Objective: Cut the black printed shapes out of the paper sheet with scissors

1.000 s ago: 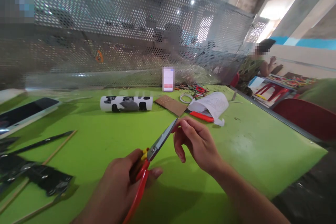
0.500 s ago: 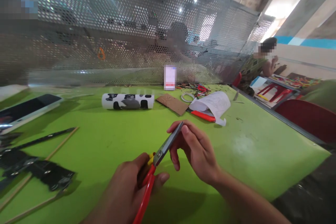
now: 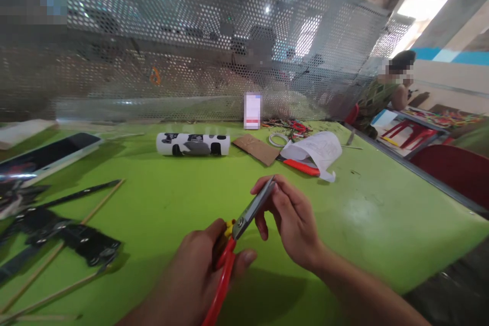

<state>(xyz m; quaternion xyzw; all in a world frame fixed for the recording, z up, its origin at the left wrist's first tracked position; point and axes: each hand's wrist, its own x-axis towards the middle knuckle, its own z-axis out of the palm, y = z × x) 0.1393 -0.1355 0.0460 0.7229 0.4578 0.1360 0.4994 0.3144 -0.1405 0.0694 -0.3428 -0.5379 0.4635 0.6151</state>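
My left hand [image 3: 198, 260] is closed around the red handles of a pair of scissors [image 3: 254, 209], whose blades are together and point up and to the right. A small yellow piece [image 3: 229, 226] shows between its fingers beside the pivot; its kind I cannot make out. At the blade tips, the thumb and fingers of my right hand [image 3: 292, 219] come together in a pinch. Whether they hold only the tips or also something tiny is hidden. Both hands are above the green table [image 3: 179, 193].
A black-and-white patterned roll [image 3: 193, 144], brown cardboard [image 3: 256, 149], a tape ring [image 3: 278, 139], curled paper [image 3: 315, 150] and a red-handled tool [image 3: 301, 166] lie beyond my hands. To the left are a phone [image 3: 49, 155], black straps [image 3: 72, 237] and thin sticks [image 3: 103, 202]. A person [image 3: 382, 91] sits right.
The view has shifted slightly, so everything appears a little further right. My hands keep the same hold on the scissors, and the blades stay together.
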